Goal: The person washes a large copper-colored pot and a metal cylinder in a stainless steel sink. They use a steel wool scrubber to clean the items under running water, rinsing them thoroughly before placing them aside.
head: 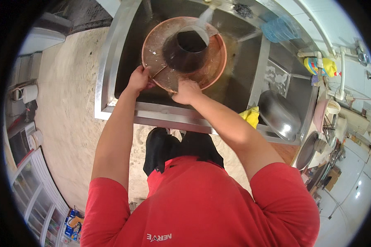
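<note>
A round copper hot pot [215,69] with a dark central chimney [173,58] sits tilted in the stainless steel sink basin [241,71]. From the tap [215,3] a stream of water [205,17] runs down onto the pot's far side, beside the chimney. Thin divider plates reach from the chimney to the wall, and the inside looks wet. My left hand [139,79] grips the rim at the near left. At the near edge, my right hand [188,91] is curled over the rim, its fingertips hidden inside; whether it holds something cannot be seen.
Right of the basin, a steel bowl [279,114] leans in a second compartment, near a yellow cloth [250,116] on the sink edge. A blue plastic container [279,30] and a dark scouring pad [242,10] lie along the back ledge. A yellow bottle [327,67] stands by white pipes.
</note>
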The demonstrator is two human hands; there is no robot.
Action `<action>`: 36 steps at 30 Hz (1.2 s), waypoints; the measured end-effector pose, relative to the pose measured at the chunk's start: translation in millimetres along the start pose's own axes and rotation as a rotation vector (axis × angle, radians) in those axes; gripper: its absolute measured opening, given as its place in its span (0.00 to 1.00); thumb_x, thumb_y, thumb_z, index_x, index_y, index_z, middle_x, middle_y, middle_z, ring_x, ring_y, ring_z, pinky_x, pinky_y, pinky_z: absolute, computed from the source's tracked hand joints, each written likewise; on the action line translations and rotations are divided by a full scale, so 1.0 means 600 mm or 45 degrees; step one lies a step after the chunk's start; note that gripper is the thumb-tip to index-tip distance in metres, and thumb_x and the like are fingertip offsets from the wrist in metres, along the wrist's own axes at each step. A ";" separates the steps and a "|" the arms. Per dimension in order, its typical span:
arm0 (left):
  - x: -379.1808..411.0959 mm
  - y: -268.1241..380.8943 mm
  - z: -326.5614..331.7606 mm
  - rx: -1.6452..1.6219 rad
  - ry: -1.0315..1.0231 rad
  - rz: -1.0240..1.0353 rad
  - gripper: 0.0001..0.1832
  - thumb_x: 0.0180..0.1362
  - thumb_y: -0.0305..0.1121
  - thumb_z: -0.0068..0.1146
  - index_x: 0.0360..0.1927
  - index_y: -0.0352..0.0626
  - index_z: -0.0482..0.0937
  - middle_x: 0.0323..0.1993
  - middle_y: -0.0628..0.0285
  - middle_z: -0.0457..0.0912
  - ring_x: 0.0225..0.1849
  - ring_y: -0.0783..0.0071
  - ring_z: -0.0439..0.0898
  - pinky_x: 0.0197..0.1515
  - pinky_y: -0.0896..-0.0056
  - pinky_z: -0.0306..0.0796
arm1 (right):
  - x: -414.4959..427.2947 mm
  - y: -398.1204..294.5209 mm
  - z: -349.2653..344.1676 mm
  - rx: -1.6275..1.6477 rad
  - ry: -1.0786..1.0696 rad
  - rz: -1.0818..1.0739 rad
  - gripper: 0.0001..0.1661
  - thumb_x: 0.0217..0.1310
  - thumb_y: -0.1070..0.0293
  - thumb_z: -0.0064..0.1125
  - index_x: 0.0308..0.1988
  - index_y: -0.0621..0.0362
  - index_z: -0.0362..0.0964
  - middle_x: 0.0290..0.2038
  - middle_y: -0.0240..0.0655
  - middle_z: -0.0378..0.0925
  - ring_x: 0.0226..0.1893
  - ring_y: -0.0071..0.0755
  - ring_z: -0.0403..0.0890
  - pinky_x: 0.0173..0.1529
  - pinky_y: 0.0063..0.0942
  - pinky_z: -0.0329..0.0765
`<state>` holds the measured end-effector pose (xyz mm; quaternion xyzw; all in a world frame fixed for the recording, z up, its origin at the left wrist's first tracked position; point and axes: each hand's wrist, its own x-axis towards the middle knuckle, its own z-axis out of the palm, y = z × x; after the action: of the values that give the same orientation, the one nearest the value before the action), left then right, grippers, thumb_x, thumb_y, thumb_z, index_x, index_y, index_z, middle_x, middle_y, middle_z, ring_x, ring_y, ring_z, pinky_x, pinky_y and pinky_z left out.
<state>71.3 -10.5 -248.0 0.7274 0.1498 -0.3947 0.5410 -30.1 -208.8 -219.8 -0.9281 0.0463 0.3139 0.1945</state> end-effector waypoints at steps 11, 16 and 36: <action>0.034 -0.043 -0.007 0.469 0.246 0.361 0.24 0.68 0.46 0.47 0.50 0.32 0.75 0.48 0.33 0.81 0.54 0.37 0.78 0.57 0.46 0.71 | 0.044 -0.110 -0.012 0.892 -0.074 0.037 0.28 0.44 0.67 0.65 0.49 0.63 0.78 0.47 0.49 0.83 0.54 0.52 0.81 0.58 0.38 0.76; 0.027 -0.018 0.002 0.575 0.211 0.308 0.24 0.68 0.46 0.47 0.51 0.31 0.73 0.47 0.32 0.80 0.53 0.36 0.79 0.57 0.45 0.71 | 0.098 -0.082 0.033 0.340 0.045 0.027 0.32 0.43 0.71 0.65 0.54 0.62 0.75 0.49 0.49 0.81 0.53 0.49 0.80 0.59 0.37 0.75; 0.053 -0.034 -0.027 0.840 0.215 0.415 0.27 0.62 0.39 0.57 0.60 0.34 0.69 0.47 0.41 0.83 0.50 0.43 0.82 0.53 0.50 0.77 | -0.033 0.129 -0.094 -0.884 -0.078 -0.103 0.23 0.60 0.62 0.58 0.56 0.45 0.75 0.56 0.32 0.80 0.60 0.38 0.78 0.71 0.65 0.53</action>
<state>85.2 5.2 -283.3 0.9068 -0.0590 -0.2689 0.3191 -30.2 -302.8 -192.4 -0.9301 -0.1059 0.3308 -0.1193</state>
